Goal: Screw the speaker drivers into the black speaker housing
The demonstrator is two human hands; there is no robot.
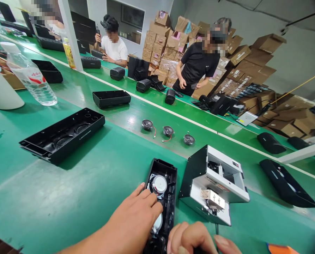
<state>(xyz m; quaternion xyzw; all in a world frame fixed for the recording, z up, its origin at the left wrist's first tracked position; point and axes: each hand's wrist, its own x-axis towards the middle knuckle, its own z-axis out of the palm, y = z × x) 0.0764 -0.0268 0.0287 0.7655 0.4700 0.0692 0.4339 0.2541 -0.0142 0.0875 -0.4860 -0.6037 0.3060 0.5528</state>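
Observation:
An open black speaker housing [168, 176] lies on the green bench in front of me, with two round silver speaker drivers [158, 184] seated inside. My left hand [136, 218] rests on the housing's left edge, fingers touching the upper driver. My right hand [194, 240] is curled at the bottom edge of the view, beside the housing's near end; what it holds is hidden. Just right of the housing stands a black and silver box-shaped machine [215, 183].
Three loose speaker drivers [168, 131] lie on the conveyor strip. A long black speaker shell [64, 135] sits at left, another tray-like shell [111, 98] farther back. A water bottle [31, 76] stands far left. Two people work across the line, cardboard boxes [252, 67] stacked behind.

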